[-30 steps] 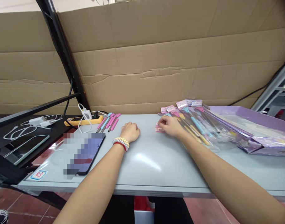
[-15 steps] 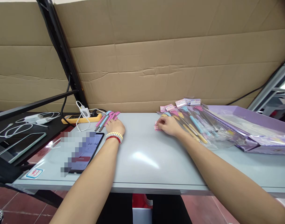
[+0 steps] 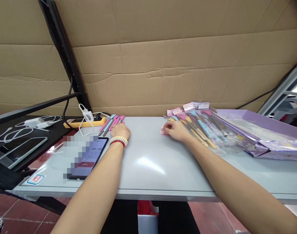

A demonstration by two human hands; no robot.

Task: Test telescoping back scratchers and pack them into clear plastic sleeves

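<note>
On the left of the table, a bundle of back scratchers (image 3: 107, 125) lies with pink and blue claw heads and metal rods. My left hand (image 3: 120, 130) is over its right end, fingers curled around a pink back scratcher (image 3: 122, 117); its lower part is hidden by the hand. At the centre right, my right hand (image 3: 176, 130) pinches a small pink printed card (image 3: 163, 131) between thumb and fingers, low over the tabletop. Just beyond and beside this hand are several back scratchers in clear bags (image 3: 203, 128) with pink and purple header cards.
A purple box (image 3: 245, 115) stands at the right, plastic bags inside. At the left lie a phone (image 3: 90, 159) showing a timer and a yellow power strip (image 3: 97, 122) with a white charger. A cardboard wall (image 3: 148, 58) closes off the back. A black side surface holds cables.
My left fingers have shifted slightly at the bundle, and the pink back scratcher's head stands a little apart from the others. My right hand keeps its pinch on the card.
</note>
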